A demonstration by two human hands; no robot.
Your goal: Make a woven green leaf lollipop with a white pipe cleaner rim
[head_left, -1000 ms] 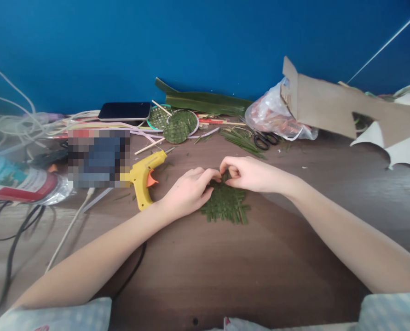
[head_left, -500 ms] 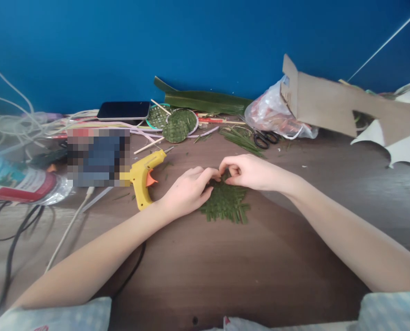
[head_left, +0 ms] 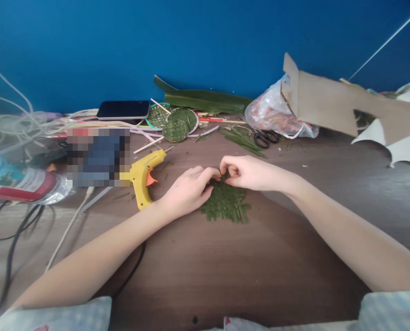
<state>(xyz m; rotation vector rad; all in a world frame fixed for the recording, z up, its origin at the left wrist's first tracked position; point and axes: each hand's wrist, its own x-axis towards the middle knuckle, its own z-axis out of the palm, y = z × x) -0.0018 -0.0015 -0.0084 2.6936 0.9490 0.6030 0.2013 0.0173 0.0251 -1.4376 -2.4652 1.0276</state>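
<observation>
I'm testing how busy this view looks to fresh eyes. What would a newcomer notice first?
Probably the yellow glue gun, lying just left of the left hand against the blue wall's strong colour behind. Next, the woven green mat under both hands' fingers, in the middle.

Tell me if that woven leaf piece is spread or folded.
Spread where it shows: the woven leaf piece lies flat on the table, strip ends splayed. The left hand and right hand partly hide its far edge.

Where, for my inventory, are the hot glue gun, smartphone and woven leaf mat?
Hot glue gun (head_left: 141, 186): head view, yellow handle.
Smartphone (head_left: 124, 110): head view, dark screen.
Woven leaf mat (head_left: 225, 201): head view, lower middle.
</observation>
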